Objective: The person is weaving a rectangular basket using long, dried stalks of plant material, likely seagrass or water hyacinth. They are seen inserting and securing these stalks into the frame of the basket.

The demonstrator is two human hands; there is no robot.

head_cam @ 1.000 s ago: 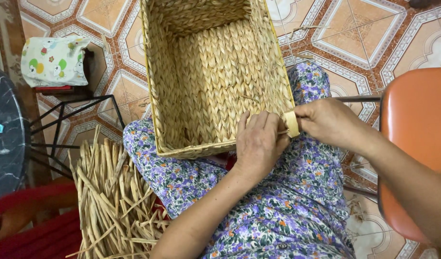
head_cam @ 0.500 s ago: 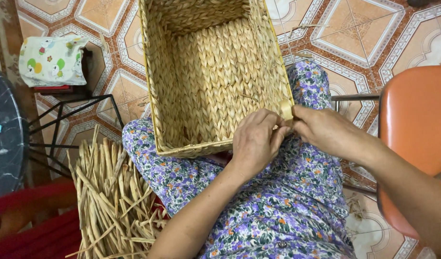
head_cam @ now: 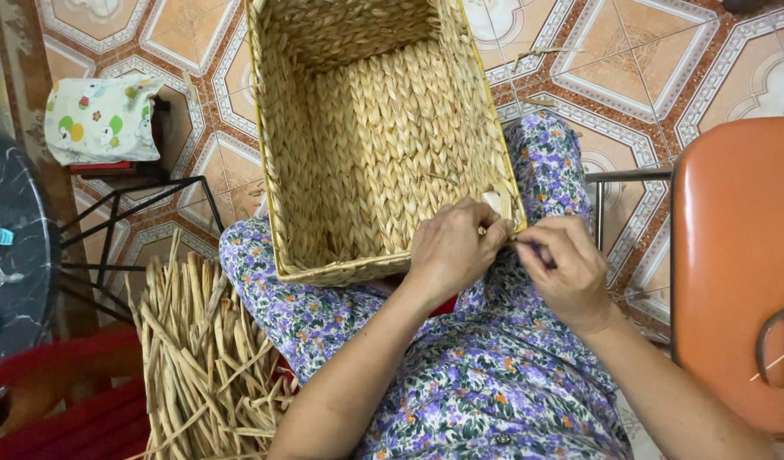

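Head view is showing a person who is sitting with a rectangular woven basket (head_cam: 375, 136) resting on the lap, its open side facing up toward the camera. The lap is covered by a floral dress (head_cam: 460, 383) in purple and white. The left hand (head_cam: 450, 249) is lying on the near right corner of the basket, its fingers curled over the rim and pressing on the weave there. The right hand (head_cam: 564, 271) is just beside it, outside the basket wall, and its fingers are pinched together on a thin strand at that same corner; the strand itself is too small to see clearly. A pale flat strip end (head_cam: 494, 203) is sticking up at the rim between the 2 hands. On the floor at the left, a bundle of dried straw stalks (head_cam: 200, 358) is lying near the person's knee. An orange chair (head_cam: 737, 273) is standing at the right, and a pair of scissors (head_cam: 779, 341) is lying on its seat. A patterned cloth (head_cam: 102, 119) is sitting on a dark metal stand (head_cam: 128, 213) at the far left, on the tiled floor (head_cam: 664, 51).
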